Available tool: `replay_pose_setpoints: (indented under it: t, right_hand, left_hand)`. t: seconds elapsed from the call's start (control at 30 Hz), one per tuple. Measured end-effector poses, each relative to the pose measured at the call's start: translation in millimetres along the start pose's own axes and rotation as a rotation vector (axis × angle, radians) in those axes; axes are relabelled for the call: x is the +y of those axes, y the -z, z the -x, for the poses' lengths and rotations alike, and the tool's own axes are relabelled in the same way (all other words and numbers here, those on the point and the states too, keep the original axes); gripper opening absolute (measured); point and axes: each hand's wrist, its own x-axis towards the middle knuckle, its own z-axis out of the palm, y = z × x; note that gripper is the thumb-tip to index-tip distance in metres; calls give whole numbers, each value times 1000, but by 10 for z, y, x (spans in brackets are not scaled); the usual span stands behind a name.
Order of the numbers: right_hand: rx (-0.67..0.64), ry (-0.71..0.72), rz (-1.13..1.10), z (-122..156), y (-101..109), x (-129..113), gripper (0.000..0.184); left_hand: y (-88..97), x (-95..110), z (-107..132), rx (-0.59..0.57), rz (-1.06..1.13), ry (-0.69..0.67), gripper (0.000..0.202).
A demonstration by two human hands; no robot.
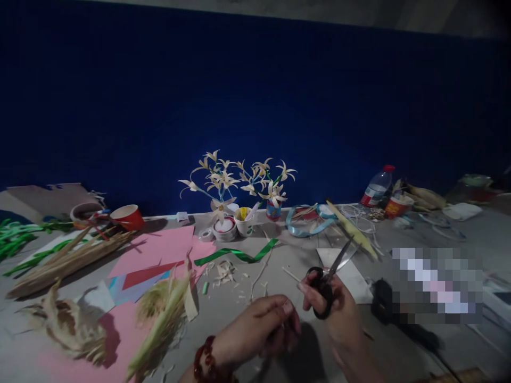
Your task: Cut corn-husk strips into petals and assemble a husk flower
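My right hand [339, 303] has its fingers through the black handles of a pair of scissors [332, 276], whose blades are spread and point up and away. Close beside it, my left hand [259, 324] is closed, thumb against the curled fingers. Whatever it may hold is hidden. A red bead bracelet [206, 359] circles the left wrist. Beyond the hands lie pale scraps [226, 271] and a twisted green ribbon [239, 255]. A white sheet [351, 282] rests just behind the scissors.
Pale husk flowers [221, 178] stand in cups along the back. Pink paper [159, 247] and dried corn husks [67, 324] cover the left. At right are a bottle [375, 189], a red cup [398, 205] and a black corded tool [403, 324]. A blue wall [255, 96] closes off the rear.
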Motion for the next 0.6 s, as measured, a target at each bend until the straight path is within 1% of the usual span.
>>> replay_pose_setpoints:
  t: [0.17, 0.3, 0.4, 0.47, 0.57, 0.6]
  right_hand:
    - [12, 43, -5, 33, -33, -6, 23]
    - [15, 54, -21, 59, -60, -11, 25]
    - [42, 54, -34, 63, -66, -2, 27]
    - [59, 52, -44, 51, -64, 16, 26]
    - [73, 39, -60, 17, -63, 54, 23]
    - [82, 35, -67, 6, -66, 68, 23]
  left_hand:
    - [-2, -50, 10, -54, 84, 24, 39]
    - [-22, -64, 19, -54, 135, 35, 38]
    - [-63, -92, 22, -46, 162, 40, 38]
    - [-93, -132, 17, 36, 165, -5, 34]
    - [-115, -214, -11, 229, 131, -123, 34]
    - [-116, -240, -23, 275, 110, -154, 34]
